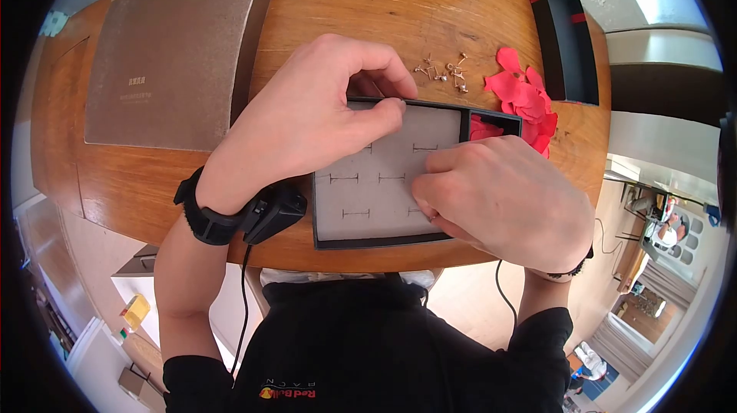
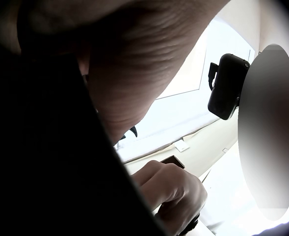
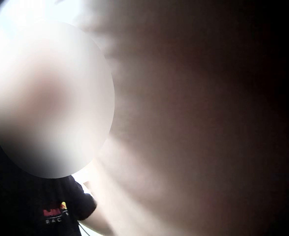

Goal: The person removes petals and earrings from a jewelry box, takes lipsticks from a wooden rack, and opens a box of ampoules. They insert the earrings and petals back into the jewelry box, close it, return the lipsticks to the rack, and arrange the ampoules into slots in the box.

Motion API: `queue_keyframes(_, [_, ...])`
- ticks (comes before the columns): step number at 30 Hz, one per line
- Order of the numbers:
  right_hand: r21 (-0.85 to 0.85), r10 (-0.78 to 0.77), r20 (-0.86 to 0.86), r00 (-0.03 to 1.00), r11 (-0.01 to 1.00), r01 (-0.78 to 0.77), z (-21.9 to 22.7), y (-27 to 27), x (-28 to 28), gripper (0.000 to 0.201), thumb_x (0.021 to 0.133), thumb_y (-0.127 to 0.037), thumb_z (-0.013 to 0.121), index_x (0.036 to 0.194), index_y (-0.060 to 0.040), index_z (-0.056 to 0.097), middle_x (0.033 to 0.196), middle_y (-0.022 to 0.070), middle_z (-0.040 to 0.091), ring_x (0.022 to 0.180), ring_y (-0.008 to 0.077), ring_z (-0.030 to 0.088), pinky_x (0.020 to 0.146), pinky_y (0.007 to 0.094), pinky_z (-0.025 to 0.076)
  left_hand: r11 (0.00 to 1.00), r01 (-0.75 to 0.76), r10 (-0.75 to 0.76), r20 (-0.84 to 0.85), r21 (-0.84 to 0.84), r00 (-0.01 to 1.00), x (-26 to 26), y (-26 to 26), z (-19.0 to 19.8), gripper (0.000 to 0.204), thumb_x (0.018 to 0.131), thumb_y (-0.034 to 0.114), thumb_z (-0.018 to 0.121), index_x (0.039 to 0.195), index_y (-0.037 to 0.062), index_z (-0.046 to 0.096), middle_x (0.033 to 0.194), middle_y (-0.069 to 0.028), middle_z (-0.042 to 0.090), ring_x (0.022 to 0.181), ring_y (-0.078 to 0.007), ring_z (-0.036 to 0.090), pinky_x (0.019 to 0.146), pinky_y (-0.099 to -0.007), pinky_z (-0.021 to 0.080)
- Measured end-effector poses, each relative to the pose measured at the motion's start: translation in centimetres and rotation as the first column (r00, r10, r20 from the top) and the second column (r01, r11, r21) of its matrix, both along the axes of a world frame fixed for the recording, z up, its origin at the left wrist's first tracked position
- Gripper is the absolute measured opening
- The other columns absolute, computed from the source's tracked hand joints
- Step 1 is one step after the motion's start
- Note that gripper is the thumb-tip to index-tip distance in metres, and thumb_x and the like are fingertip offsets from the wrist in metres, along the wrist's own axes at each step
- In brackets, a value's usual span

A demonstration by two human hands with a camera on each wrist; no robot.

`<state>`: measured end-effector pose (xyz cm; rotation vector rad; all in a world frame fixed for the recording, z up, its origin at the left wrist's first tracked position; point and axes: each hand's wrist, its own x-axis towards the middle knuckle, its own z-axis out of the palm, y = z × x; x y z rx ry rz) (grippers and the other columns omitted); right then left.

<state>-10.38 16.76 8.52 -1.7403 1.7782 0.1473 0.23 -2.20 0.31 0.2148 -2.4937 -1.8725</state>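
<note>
In the head view a shallow black box [image 1: 384, 242] with a grey slotted insert [image 1: 361, 196] lies in front of the person. The left hand [image 1: 326, 102] grips its far wall, thumb on the inner side and fingers curled beyond the rim. Over the right part of the insert is the right hand [image 1: 507, 198], its fingers curled down close to the slots. I cannot tell what its fingertips hold, as the hand covers them. A small side compartment of the box shows red petals [image 1: 484, 129]. Both wrist views show mostly dark, blurred skin.
Several small gold-coloured earrings [image 1: 445, 73] lie beyond the box on the wooden table [image 1: 345, 6]. Red petals [image 1: 530, 98] are heaped to their right, near a black box part with red ribbon [image 1: 564, 44]. A large brown box [image 1: 169, 60] stands at the left.
</note>
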Motion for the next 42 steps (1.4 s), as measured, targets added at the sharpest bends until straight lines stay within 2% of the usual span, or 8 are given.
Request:
queue_keyframes(4, [-0.026, 0.009, 0.119, 0.993, 1.000, -0.006, 0.0, 0.2, -1.7, 0.006, 0.079, -0.001, 0.075, 0.080, -0.0015, 0.069, 0.079, 0.0127, 0.072, 0.080, 0.0321, 0.076, 0.065, 0.0399, 0.058, 1.000, -0.003, 0.002, 0.011, 0.014, 1.000, 0.0, 0.1, 0.0, 0.014, 0.089, 0.006, 0.074, 0.102, 0.0002, 0.075, 0.084, -0.0026, 0.071, 0.076, -0.0083, 0.063, 0.072, -0.0265, 0.052])
queue_keyframes(6, [-0.093, -0.011, 0.509, 0.861, 0.993, 0.068, 0.1, 0.1, -4.6, 0.011, 0.077, -0.002, 0.076, 0.079, -0.0030, 0.066, 0.077, 0.0100, 0.071, 0.075, 0.0288, 0.075, 0.063, 0.0374, 0.057, 1.000, 0.000, 0.000, -0.029, 0.000, 1.000, 0.1, 0.1, -0.1, 0.015, 0.090, 0.007, 0.073, 0.103, -0.0001, 0.074, 0.085, -0.0033, 0.071, 0.079, -0.0092, 0.064, 0.075, -0.0272, 0.052])
queue_keyframes(8, [-0.056, -0.278, 0.466, 0.840, 0.938, 0.342, 1.3, 0.0, -6.7, 0.012, 0.076, -0.001, 0.076, 0.085, -0.0025, 0.070, 0.076, 0.0055, 0.071, 0.070, 0.0182, 0.073, 0.065, 0.0299, 0.058, 0.999, 0.011, -0.011, -0.014, 0.030, 1.000, 0.1, -0.1, -0.2, 0.015, 0.091, 0.008, 0.073, 0.103, -0.0003, 0.074, 0.085, -0.0034, 0.071, 0.080, -0.0097, 0.064, 0.076, -0.0275, 0.052])
queue_keyframes(10, [-0.241, -0.372, 0.308, 0.876, 0.860, 0.450, -0.4, -0.1, -8.8, 0.012, 0.077, 0.001, 0.075, 0.088, 0.0002, 0.072, 0.076, 0.0066, 0.072, 0.071, 0.0160, 0.073, 0.067, 0.0286, 0.058, 0.998, 0.023, -0.023, -0.002, 0.055, 1.000, 0.1, -0.2, -0.2, 0.015, 0.091, 0.008, 0.073, 0.103, -0.0005, 0.074, 0.086, -0.0035, 0.071, 0.082, -0.0102, 0.064, 0.077, -0.0278, 0.052])
queue_keyframes(13, [-0.264, -0.489, 0.213, 0.846, 0.804, 0.532, -2.6, -0.7, -10.4, 0.012, 0.078, 0.002, 0.075, 0.089, 0.0034, 0.072, 0.076, 0.0100, 0.074, 0.071, 0.0182, 0.074, 0.069, 0.0294, 0.059, 0.998, 0.029, -0.028, -0.010, 0.060, 1.000, 0.1, -0.1, -0.1, 0.015, 0.091, 0.008, 0.072, 0.103, -0.0005, 0.074, 0.087, -0.0032, 0.071, 0.083, -0.0103, 0.064, 0.077, -0.0278, 0.052])
queue_keyframes(25, [-0.165, -0.475, 0.184, 0.861, 0.848, 0.503, -2.9, -0.6, -10.6, 0.012, 0.083, 0.003, 0.077, 0.093, 0.0032, 0.071, 0.079, 0.0125, 0.075, 0.074, 0.0205, 0.076, 0.068, 0.0303, 0.058, 1.000, 0.019, -0.019, -0.051, 0.016, 0.999, 0.1, -0.1, -0.4, 0.015, 0.091, 0.009, 0.073, 0.102, -0.0004, 0.074, 0.086, -0.0044, 0.072, 0.082, -0.0120, 0.065, 0.078, -0.0286, 0.052])
queue_keyframes(32, [-0.249, -0.506, 0.229, 0.832, 0.795, 0.552, -1.5, 0.4, -10.4, 0.012, 0.085, 0.002, 0.076, 0.094, 0.0031, 0.069, 0.077, 0.0112, 0.074, 0.072, 0.0198, 0.074, 0.067, 0.0302, 0.058, 0.999, 0.022, -0.024, -0.049, -0.027, 0.999, 0.2, 0.1, -0.5, 0.018, 0.094, 0.011, 0.076, 0.107, -0.0008, 0.076, 0.089, -0.0061, 0.074, 0.082, -0.0123, 0.067, 0.078, -0.0286, 0.053])
queue_keyframes(42, [-0.265, -0.443, 0.163, 0.882, 0.841, 0.471, -0.6, 0.7, -9.4, 0.018, 0.085, -0.002, 0.077, 0.100, 0.0014, 0.069, 0.076, 0.0139, 0.073, 0.072, 0.0246, 0.075, 0.067, 0.0334, 0.057, 0.996, 0.053, -0.056, -0.031, -0.075, 0.998, 0.1, -0.1, -0.1, 0.015, 0.096, 0.008, 0.075, 0.109, -0.0003, 0.077, 0.094, -0.0070, 0.073, 0.081, -0.0130, 0.064, 0.073, -0.0284, 0.051])
